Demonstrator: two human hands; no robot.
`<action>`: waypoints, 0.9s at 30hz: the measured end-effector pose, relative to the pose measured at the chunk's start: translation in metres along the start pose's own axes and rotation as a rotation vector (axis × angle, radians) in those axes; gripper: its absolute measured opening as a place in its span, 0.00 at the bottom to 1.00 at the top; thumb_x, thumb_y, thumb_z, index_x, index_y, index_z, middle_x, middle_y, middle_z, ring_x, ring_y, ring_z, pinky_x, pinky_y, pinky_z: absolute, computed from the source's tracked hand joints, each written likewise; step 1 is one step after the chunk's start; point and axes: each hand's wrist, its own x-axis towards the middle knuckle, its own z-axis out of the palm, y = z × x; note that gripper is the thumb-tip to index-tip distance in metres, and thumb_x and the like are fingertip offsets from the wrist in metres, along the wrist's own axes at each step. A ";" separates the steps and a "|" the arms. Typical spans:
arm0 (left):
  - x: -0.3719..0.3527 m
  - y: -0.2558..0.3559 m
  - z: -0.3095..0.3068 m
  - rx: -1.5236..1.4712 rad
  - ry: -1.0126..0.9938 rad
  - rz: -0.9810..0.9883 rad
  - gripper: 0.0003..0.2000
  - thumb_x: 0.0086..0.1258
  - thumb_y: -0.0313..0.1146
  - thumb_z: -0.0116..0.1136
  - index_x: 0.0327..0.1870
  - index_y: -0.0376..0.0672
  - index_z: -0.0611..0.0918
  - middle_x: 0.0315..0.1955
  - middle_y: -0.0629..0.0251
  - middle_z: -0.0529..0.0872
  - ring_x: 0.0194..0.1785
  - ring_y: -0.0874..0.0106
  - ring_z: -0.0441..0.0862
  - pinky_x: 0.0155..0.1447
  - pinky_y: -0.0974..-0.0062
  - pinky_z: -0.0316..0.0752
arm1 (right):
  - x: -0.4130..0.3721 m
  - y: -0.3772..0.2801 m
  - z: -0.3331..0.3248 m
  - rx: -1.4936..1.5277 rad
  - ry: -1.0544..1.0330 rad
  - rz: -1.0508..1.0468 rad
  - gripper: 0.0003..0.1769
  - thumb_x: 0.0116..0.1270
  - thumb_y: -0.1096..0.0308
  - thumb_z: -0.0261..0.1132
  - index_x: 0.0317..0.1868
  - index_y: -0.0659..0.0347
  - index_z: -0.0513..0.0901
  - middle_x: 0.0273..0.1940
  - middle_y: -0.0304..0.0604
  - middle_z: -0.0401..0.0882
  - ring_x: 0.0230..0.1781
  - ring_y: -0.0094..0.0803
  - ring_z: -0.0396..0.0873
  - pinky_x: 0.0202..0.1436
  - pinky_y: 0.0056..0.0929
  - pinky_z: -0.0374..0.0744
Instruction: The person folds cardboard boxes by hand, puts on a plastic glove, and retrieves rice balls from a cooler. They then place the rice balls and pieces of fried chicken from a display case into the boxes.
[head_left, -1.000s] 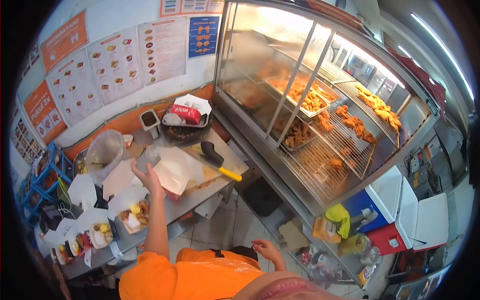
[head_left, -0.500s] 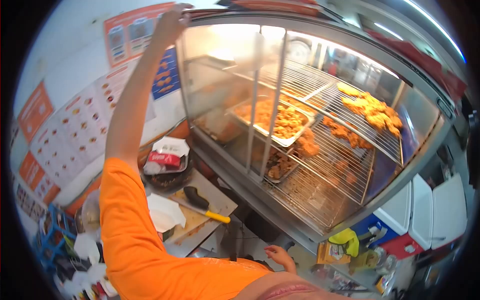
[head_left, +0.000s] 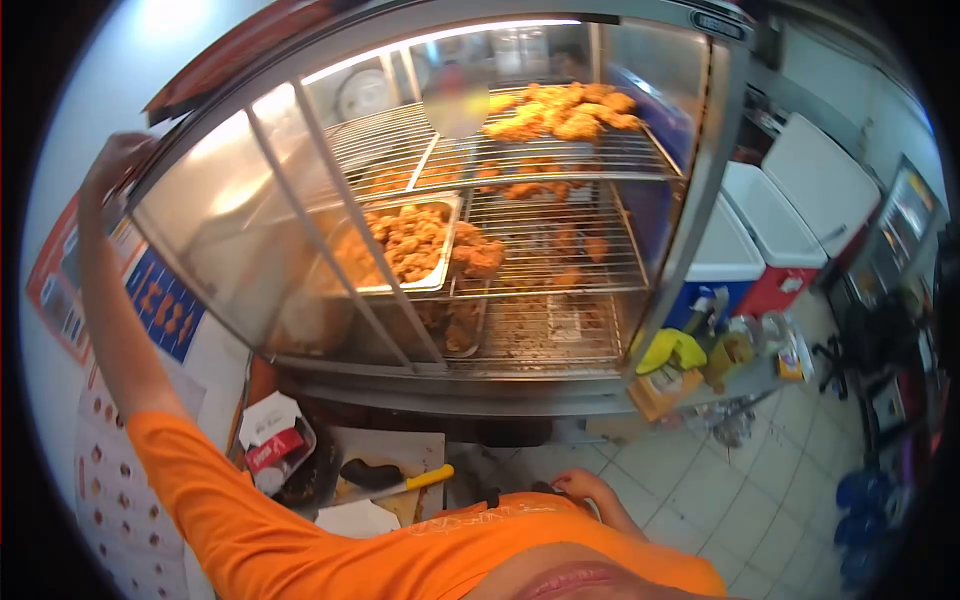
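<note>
My left hand [head_left: 122,160] is raised at the upper left corner of the glass display cabinet [head_left: 450,372]. Its fingers bend in at the cabinet's top edge, and what they grip is hidden. Down by my waist hangs my right hand [head_left: 580,484], fingers loosely apart and holding nothing. Behind the cabinet's sliding glass, a metal tray [head_left: 447,270] holds fried chicken pieces [head_left: 412,240]. More fried chicken [head_left: 565,110] lies on the upper wire rack [head_left: 600,160].
Below the cabinet, a yellow-handled knife [head_left: 430,477] and a black object [head_left: 370,473] lie on a cutting board [head_left: 425,448]. An opened white box [head_left: 268,420] stands to their left. Cool boxes [head_left: 770,230], a yellow cloth [head_left: 672,350] and a cardboard box [head_left: 664,388] are at the right.
My view has turned right, so the cabinet appears further left and more level. My left hand stays at the cabinet's upper left corner; my right hand still hangs low.
</note>
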 end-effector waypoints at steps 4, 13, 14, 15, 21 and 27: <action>0.010 0.005 -0.001 0.040 -0.030 0.083 0.22 0.72 0.49 0.63 0.45 0.33 0.87 0.36 0.65 0.89 0.42 0.76 0.82 0.50 0.75 0.76 | -0.016 -0.026 0.016 0.054 0.028 0.053 0.14 0.70 0.65 0.61 0.52 0.55 0.88 0.47 0.47 0.88 0.47 0.40 0.85 0.54 0.35 0.80; 0.044 -0.037 -0.005 0.029 -0.037 0.152 0.20 0.78 0.47 0.53 0.43 0.35 0.85 0.31 0.69 0.86 0.36 0.79 0.79 0.43 0.76 0.74 | -0.030 -0.044 0.046 -0.031 -0.006 0.154 0.15 0.68 0.64 0.62 0.50 0.59 0.87 0.48 0.48 0.88 0.50 0.42 0.84 0.56 0.34 0.79; 0.051 -0.050 -0.005 -0.016 -0.007 0.206 0.20 0.80 0.46 0.51 0.43 0.35 0.84 0.30 0.70 0.85 0.34 0.80 0.78 0.41 0.76 0.74 | -0.032 -0.049 0.044 0.017 -0.007 0.167 0.15 0.68 0.64 0.61 0.50 0.60 0.87 0.48 0.48 0.88 0.50 0.41 0.84 0.56 0.34 0.79; 0.059 -0.062 -0.002 -0.160 -0.008 0.187 0.20 0.81 0.46 0.50 0.42 0.34 0.84 0.30 0.70 0.85 0.33 0.81 0.78 0.41 0.77 0.74 | -0.034 -0.052 0.041 0.063 -0.005 0.176 0.15 0.68 0.64 0.61 0.50 0.60 0.87 0.48 0.47 0.88 0.50 0.40 0.85 0.56 0.33 0.79; 0.081 -0.087 -0.004 0.116 0.227 0.347 0.22 0.81 0.47 0.48 0.42 0.34 0.84 0.28 0.71 0.84 0.31 0.83 0.77 0.39 0.79 0.74 | -0.033 -0.019 0.046 0.237 0.065 0.248 0.12 0.70 0.66 0.62 0.49 0.58 0.88 0.46 0.44 0.89 0.48 0.35 0.84 0.54 0.32 0.79; 0.075 -0.063 -0.008 -0.241 -0.160 0.162 0.20 0.78 0.46 0.55 0.43 0.34 0.85 0.28 0.70 0.85 0.30 0.83 0.77 0.36 0.80 0.74 | -0.030 0.001 0.048 0.281 0.100 0.290 0.11 0.69 0.70 0.64 0.48 0.59 0.88 0.43 0.43 0.89 0.43 0.30 0.83 0.49 0.29 0.80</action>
